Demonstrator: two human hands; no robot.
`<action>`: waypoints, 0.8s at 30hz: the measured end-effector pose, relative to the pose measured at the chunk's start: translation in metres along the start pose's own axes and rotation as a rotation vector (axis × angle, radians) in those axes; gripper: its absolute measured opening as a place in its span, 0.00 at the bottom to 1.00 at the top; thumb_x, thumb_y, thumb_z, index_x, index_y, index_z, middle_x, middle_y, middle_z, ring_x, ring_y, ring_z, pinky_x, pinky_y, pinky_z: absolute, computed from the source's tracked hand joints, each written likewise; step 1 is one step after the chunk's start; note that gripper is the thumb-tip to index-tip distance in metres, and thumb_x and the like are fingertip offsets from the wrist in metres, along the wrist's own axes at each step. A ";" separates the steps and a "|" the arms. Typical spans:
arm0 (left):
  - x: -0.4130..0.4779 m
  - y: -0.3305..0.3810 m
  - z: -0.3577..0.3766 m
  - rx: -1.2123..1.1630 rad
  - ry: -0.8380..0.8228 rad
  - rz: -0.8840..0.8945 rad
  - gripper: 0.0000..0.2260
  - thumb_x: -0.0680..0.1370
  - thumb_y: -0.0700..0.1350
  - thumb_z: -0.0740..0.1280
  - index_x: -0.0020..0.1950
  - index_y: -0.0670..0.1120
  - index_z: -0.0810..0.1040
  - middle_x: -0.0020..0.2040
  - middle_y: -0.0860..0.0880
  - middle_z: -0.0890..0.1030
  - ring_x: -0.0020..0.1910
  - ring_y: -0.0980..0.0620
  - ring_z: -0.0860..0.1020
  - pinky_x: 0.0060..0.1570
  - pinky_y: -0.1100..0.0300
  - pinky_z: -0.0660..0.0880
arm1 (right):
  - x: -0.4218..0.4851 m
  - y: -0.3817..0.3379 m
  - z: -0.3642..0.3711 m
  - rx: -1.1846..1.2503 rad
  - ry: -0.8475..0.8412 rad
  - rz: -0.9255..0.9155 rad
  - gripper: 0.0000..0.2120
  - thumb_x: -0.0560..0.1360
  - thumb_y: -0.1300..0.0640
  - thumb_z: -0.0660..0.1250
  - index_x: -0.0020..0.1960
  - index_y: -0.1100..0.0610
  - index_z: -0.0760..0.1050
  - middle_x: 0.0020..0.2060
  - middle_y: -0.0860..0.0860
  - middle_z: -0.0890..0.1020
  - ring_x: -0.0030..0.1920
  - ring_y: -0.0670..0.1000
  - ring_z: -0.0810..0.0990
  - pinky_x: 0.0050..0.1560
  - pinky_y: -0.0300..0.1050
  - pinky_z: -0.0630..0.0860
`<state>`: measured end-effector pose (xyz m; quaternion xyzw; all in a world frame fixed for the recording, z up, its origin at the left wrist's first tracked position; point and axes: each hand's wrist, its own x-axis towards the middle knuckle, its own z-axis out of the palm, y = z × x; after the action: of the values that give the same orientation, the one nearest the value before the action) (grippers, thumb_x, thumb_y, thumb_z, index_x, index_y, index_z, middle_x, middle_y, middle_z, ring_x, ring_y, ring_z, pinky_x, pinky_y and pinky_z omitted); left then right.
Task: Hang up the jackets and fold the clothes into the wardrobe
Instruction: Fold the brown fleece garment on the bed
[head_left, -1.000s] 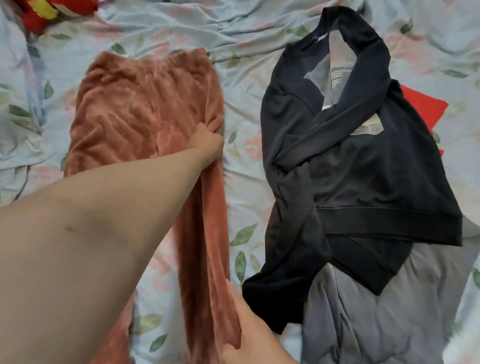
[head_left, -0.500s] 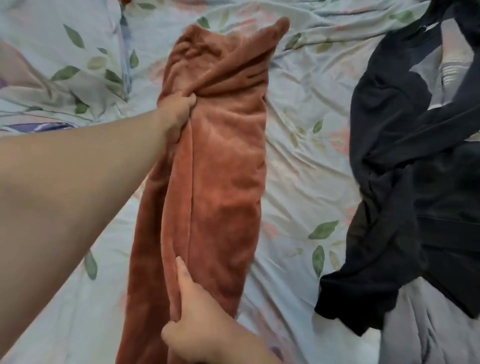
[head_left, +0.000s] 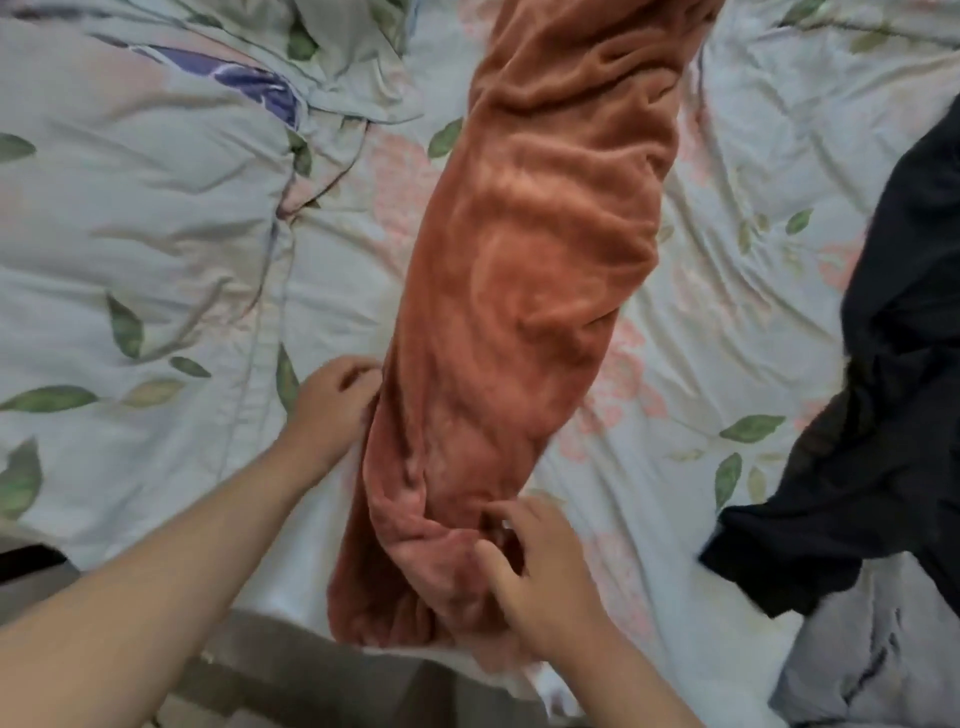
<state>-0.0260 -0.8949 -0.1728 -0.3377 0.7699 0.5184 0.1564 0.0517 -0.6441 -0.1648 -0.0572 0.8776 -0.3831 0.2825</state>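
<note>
Fleece pants (head_left: 524, 312), rust-colored, lie on the bed (head_left: 156, 234); right grip (head_left: 540, 571) pinches their near end, left grip (head_left: 332, 400) curls at their edge, can't tell if holding.

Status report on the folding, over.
Left hand and right hand at near end of rust fleece trousers, grips unclear. Trousers in long strip on bed. Black top apart, right.

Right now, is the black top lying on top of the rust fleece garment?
No, the black top lies off to the right of the rust fleece garment, with bare floral bedsheet between them.
</note>
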 end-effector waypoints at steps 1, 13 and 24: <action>-0.028 -0.022 0.001 0.011 -0.014 -0.007 0.15 0.70 0.57 0.65 0.49 0.51 0.82 0.45 0.51 0.84 0.46 0.51 0.81 0.51 0.55 0.77 | -0.009 0.008 -0.001 -0.061 -0.129 0.012 0.16 0.70 0.40 0.64 0.54 0.44 0.78 0.47 0.41 0.77 0.49 0.43 0.74 0.53 0.41 0.71; -0.157 -0.135 0.009 -0.143 -0.119 -0.435 0.07 0.70 0.40 0.76 0.46 0.46 0.82 0.38 0.53 0.86 0.43 0.55 0.84 0.40 0.64 0.80 | -0.042 -0.066 0.043 0.153 -0.651 0.071 0.14 0.75 0.42 0.64 0.43 0.53 0.77 0.39 0.49 0.80 0.39 0.48 0.79 0.45 0.44 0.78; -0.193 -0.147 0.018 -0.635 -0.085 -0.620 0.09 0.80 0.37 0.63 0.55 0.40 0.82 0.48 0.39 0.86 0.46 0.44 0.85 0.47 0.52 0.80 | -0.059 -0.008 0.069 0.775 -0.325 0.856 0.16 0.78 0.69 0.60 0.56 0.55 0.80 0.48 0.54 0.86 0.50 0.54 0.82 0.57 0.50 0.80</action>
<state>0.2117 -0.8439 -0.1683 -0.5624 0.4279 0.6710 0.2246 0.1377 -0.6749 -0.1704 0.3509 0.5644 -0.5136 0.5427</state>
